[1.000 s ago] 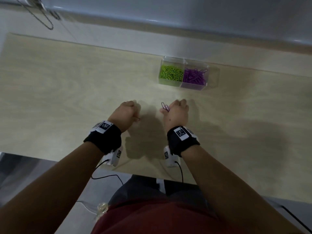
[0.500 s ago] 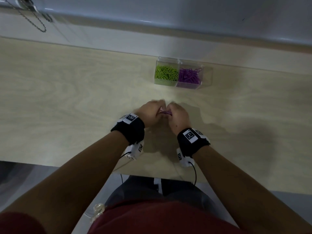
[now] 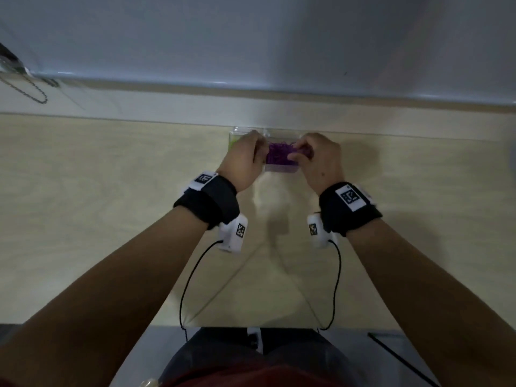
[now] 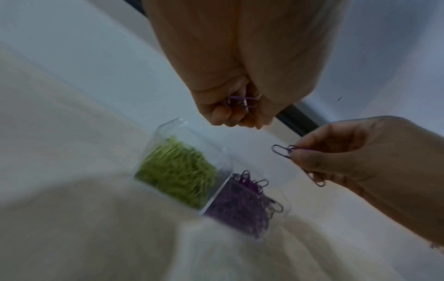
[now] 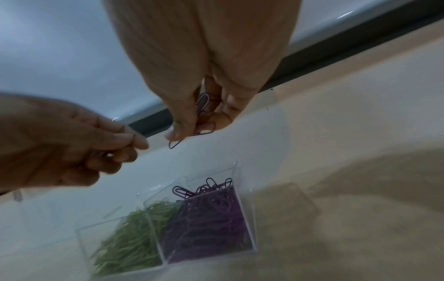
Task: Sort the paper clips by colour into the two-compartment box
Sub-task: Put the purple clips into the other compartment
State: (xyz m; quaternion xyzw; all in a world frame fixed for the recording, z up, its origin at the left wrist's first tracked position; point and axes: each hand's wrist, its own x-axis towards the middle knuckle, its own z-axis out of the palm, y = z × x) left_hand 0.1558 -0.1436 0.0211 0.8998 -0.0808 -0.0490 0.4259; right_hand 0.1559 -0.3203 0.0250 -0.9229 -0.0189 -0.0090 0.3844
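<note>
A clear two-compartment box (image 3: 282,170) stands at the table's far edge. Green clips (image 4: 177,171) fill its left compartment and purple clips (image 4: 240,205) its right. Both hands hover just above it. My left hand (image 3: 258,150) is curled round a few purple paper clips (image 4: 240,102), over the divider and the green side. My right hand (image 3: 300,152) pinches several purple paper clips (image 5: 201,114) over the purple compartment; one loop (image 5: 174,144) hangs below the fingertips. In the head view the left hand hides most of the green compartment.
The pale wooden table (image 3: 111,219) runs wide to both sides of the box. Behind it is a light ledge and a grey wall (image 3: 251,51). A chain (image 3: 33,90) hangs at the far left. Wrist camera cables (image 3: 190,280) trail to the table's near edge.
Both hands have moved forward from the middle of the table, where they met, to just above the box. They have parted slightly, each holding purple clips.
</note>
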